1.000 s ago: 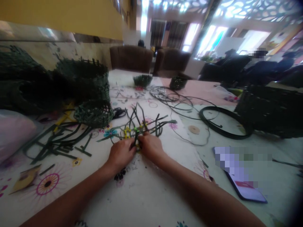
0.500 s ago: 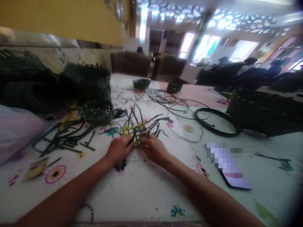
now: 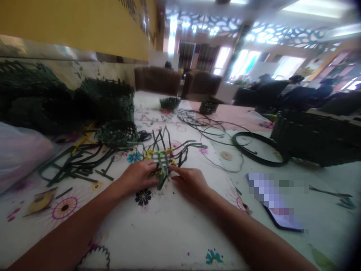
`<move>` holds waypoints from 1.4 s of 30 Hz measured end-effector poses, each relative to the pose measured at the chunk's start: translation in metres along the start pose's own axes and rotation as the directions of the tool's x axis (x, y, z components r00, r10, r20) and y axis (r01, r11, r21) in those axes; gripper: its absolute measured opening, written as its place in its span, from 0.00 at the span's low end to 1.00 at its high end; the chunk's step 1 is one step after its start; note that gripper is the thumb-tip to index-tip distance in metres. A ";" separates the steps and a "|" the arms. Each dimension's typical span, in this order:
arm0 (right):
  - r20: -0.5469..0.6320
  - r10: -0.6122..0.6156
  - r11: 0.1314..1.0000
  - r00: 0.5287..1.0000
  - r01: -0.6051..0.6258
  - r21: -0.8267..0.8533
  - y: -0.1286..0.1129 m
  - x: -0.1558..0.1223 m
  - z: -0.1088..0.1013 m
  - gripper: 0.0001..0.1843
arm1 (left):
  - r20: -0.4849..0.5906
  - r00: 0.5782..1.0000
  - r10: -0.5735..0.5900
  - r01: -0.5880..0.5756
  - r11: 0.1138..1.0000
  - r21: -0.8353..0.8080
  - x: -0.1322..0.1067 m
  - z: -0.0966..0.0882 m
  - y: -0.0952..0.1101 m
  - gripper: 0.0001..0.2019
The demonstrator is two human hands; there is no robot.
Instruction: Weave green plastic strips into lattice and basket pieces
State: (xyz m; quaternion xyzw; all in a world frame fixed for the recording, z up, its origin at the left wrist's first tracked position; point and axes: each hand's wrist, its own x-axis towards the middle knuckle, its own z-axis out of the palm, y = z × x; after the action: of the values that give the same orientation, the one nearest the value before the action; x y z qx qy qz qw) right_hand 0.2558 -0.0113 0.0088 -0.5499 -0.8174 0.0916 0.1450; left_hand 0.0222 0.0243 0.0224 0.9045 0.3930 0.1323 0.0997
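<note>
On the floral tablecloth, the left hand and right hand lie on either side of an open lattice of dark green strips pinned with yellow clips. Their fingers are together and touch it; any grip cannot be told. Loose strips lie left, a phone right, and a cable coil and woven basket farther right.
</note>
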 end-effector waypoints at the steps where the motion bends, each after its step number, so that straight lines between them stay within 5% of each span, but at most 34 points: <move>1: 0.012 0.008 1.000 1.000 -0.008 -0.013 -0.001 0.000 0.001 0.20 | -0.015 1.000 0.008 -0.008 0.999 0.033 0.000 0.003 0.002 0.08; 8: 0.037 0.095 0.989 0.995 -0.091 -0.116 -0.017 -0.002 0.003 0.13 | -0.044 0.999 0.021 -0.013 0.984 0.178 0.004 0.016 0.005 0.09; 13: 0.076 0.198 0.968 0.977 -0.183 -0.173 -0.024 0.002 0.004 0.17 | -0.084 0.996 0.040 -0.033 0.996 0.085 0.004 0.019 0.006 0.15; 16: 0.068 0.233 0.965 0.970 -0.222 -0.140 -0.026 0.007 0.006 0.18 | -0.093 0.987 -0.135 0.136 0.991 0.003 0.006 0.020 0.010 0.15; 20: 0.041 0.288 0.955 0.957 -0.284 -0.082 -0.028 0.017 0.007 0.16 | -0.061 0.916 -0.396 0.393 0.918 -0.057 0.010 0.021 0.016 0.15; 28: 0.139 0.286 0.949 0.948 -0.260 -0.181 -0.041 0.034 0.009 0.11 | -0.013 0.889 -0.457 0.457 0.889 0.014 0.020 0.022 0.020 0.15; 33: 0.126 0.125 0.987 0.984 -0.111 -0.113 -0.033 0.016 0.007 0.15 | -0.062 0.909 -0.413 0.411 0.911 -0.041 0.011 0.021 0.014 0.16; 36: 0.165 -0.065 0.997 0.984 0.071 -0.035 -0.018 0.005 -0.011 0.18 | -0.024 0.922 -0.385 0.376 0.910 -0.174 0.006 0.014 0.004 0.16; 38: 0.188 -0.150 0.989 0.971 0.150 0.013 -0.006 0.002 -0.024 0.12 | -0.008 0.933 -0.361 0.347 0.903 -0.254 0.005 0.010 -0.003 0.16; 42: 0.068 -0.141 0.990 0.988 0.142 -0.005 0.017 0.007 -0.032 0.11 | -0.005 0.946 -0.323 0.308 0.906 -0.290 0.005 0.008 -0.012 0.18</move>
State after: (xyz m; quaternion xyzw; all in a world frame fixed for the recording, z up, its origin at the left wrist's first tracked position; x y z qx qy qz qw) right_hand 0.2787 0.0012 0.0348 -0.4878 -0.8593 0.0955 0.1207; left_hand 0.0191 0.0354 0.0124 0.8012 0.5133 0.1938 0.2388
